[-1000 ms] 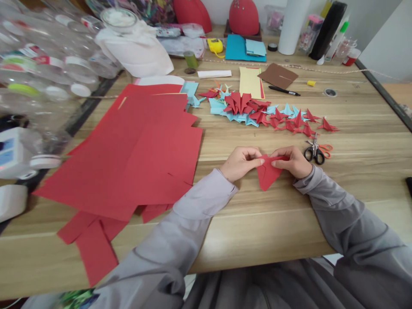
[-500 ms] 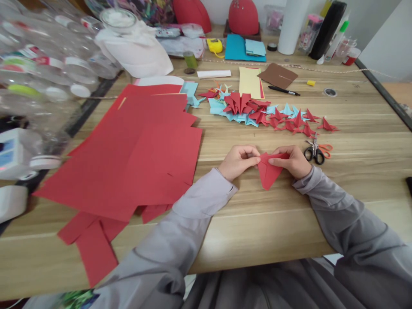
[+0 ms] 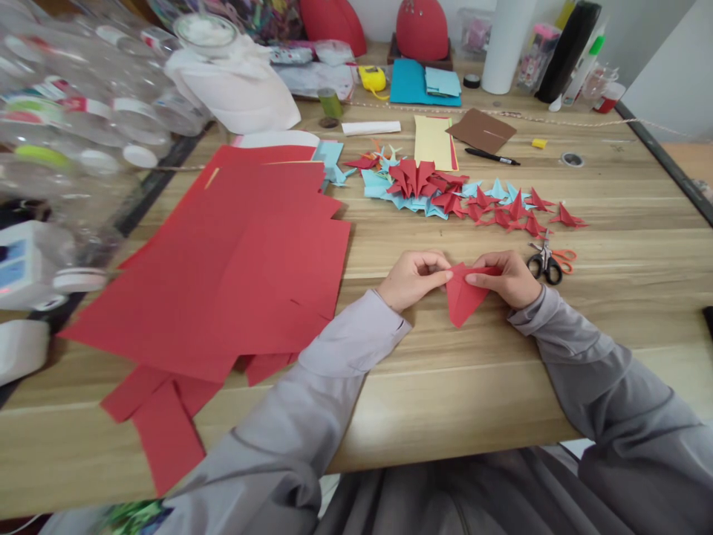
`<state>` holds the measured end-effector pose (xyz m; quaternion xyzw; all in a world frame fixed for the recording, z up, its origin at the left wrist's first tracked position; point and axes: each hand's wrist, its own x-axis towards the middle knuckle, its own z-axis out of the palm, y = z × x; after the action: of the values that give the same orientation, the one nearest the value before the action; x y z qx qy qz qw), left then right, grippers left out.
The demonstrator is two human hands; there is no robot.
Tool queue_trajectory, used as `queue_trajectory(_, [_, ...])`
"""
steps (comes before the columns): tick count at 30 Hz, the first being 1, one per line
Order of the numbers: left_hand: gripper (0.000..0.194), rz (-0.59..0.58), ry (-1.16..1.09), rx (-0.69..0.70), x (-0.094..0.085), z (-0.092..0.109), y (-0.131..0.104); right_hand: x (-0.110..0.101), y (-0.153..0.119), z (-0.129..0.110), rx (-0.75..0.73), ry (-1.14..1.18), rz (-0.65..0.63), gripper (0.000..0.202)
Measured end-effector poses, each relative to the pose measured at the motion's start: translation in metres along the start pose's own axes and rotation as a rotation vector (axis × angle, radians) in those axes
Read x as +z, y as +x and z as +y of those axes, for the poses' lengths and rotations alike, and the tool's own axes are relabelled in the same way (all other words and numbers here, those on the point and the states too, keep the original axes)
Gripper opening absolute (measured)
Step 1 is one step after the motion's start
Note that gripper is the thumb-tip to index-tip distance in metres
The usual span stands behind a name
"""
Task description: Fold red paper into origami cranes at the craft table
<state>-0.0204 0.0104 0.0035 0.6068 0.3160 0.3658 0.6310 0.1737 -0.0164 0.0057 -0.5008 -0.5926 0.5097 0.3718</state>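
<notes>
A small folded piece of red paper [image 3: 463, 299] is held up between my two hands, its pointed end hanging down. My left hand [image 3: 415, 279] pinches its upper left corner between thumb and fingers. On the right side, my right hand [image 3: 504, 278] grips the upper edge, the thumb lying across the front and the fingers behind. Creases show on the paper's face. Just right of my right hand lie scissors [image 3: 546, 264] with black handles, beside an orange-handled pair [image 3: 564, 257]. Beyond my hands is a row of folded red paper cranes [image 3: 515, 212] mixed with light blue ones [image 3: 497, 190].
Large red paper sheets [image 3: 223, 275] cover the table's left side, with cut red strips [image 3: 167, 446] near the front edge. Plastic bottles [image 3: 83, 119] crowd the far left. Toward the back lie a black pen [image 3: 491, 157], brown paper [image 3: 482, 133] and a yellow tape measure [image 3: 372, 79].
Both hands keep their grip on the red paper. Its lower tip has shifted very slightly left; otherwise almost nothing differs.
</notes>
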Motion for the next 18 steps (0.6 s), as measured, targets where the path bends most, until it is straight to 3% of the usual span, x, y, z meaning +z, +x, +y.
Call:
queue_trajectory(6, [0.019,-0.008,-0.017,-0.016,0.0005,0.0008,-0.0004,0.0005,-0.0004,-0.0024,0.004,-0.011,-0.031,0.037])
queue_trajectory(18, [0.022,-0.013,-0.11,-0.096,-0.0031,-0.0017,0.0024,0.0012,0.001,0.0056,0.068,0.182,-0.029,0.033])
